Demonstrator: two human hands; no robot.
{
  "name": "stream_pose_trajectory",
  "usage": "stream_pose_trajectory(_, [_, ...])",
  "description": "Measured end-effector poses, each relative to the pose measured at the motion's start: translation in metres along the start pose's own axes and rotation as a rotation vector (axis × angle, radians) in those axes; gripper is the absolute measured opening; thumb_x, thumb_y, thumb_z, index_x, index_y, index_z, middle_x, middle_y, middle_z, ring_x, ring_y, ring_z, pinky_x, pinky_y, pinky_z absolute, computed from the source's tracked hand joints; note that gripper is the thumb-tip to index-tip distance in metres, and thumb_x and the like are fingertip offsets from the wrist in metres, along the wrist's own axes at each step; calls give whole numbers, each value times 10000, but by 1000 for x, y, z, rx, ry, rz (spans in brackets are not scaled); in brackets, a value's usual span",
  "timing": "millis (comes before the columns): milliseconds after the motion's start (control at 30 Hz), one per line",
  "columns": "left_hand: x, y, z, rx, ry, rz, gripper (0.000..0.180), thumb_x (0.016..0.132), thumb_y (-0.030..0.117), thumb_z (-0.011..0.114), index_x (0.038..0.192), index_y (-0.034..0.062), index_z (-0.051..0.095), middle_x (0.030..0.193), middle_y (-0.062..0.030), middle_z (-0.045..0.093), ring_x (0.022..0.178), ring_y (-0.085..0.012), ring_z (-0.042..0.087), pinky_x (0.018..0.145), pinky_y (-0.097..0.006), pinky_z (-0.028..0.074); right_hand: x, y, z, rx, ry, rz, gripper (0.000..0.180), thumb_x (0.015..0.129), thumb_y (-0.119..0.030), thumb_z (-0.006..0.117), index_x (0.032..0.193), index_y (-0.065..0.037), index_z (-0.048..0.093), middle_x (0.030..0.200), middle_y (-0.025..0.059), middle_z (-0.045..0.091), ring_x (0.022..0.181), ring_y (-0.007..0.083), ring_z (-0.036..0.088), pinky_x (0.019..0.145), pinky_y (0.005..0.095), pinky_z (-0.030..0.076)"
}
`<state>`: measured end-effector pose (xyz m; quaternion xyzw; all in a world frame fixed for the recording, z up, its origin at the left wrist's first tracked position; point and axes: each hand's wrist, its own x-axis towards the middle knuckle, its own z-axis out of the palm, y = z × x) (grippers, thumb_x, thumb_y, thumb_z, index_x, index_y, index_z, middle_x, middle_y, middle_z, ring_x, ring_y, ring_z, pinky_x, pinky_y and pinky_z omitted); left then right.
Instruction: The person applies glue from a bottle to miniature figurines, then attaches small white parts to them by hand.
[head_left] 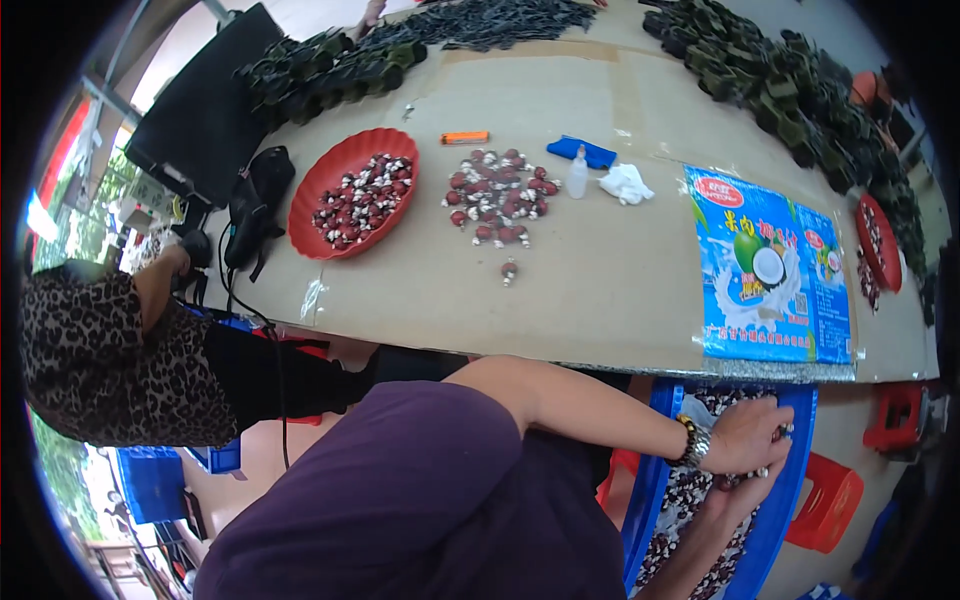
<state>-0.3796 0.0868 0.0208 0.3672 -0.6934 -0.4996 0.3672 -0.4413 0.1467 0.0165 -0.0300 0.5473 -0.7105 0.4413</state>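
Low at the right, my left hand (741, 438), with a beaded bracelet and a metal-banded watch on its wrist, is curled over a blue crate (806, 425). Small dark-red and white pieces (780, 433) show at its fingers. My right hand (752, 492) is cupped close beneath it, and more such pieces (732, 482) sit between the two hands. Its fingers are partly hidden. Many loose pieces of the same kind (665, 515) fill the crate, with some clear plastic among them.
On the table (600, 270) are a red bowl (300, 215) of pieces, a loose pile (500, 195), an orange box (465, 138), a small bottle (577, 175), white tissue (626, 184) and a blue printed sheet (770, 270). A person in leopard print (120, 350) is at the left. A red stool (828, 503) stands beside the crate.
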Motion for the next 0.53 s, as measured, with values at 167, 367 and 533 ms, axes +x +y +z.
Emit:
stream_pose_trajectory(167, [1,-2,-134,140,343,124,254,814,236,586,928,9,588,808,-182,591,780,-357,586,686,-445,461,-4,41,111,-7,-477,91,341,974,-358,482,1147,-82,583,1068,19,635,925,129,640,750,270,539])
stream_pose_trajectory(367, [-39,-28,-287,216,644,-38,302,807,291,588,896,2,595,755,-215,618,728,-373,618,642,-427,481,-63,124,249,-195,-670,197,266,953,-330,495,1088,-103,529,970,30,577,866,113,595,717,288,503])
stream_pose_trajectory(533, [-53,-58,-366,347,757,-55,401,815,356,604,1016,11,646,767,-213,654,733,-332,655,684,-396,501,-72,179,316,-322,-779,253,367,934,-388,503,1167,-104,494,1102,89,526,1057,198,520,764,407,497])
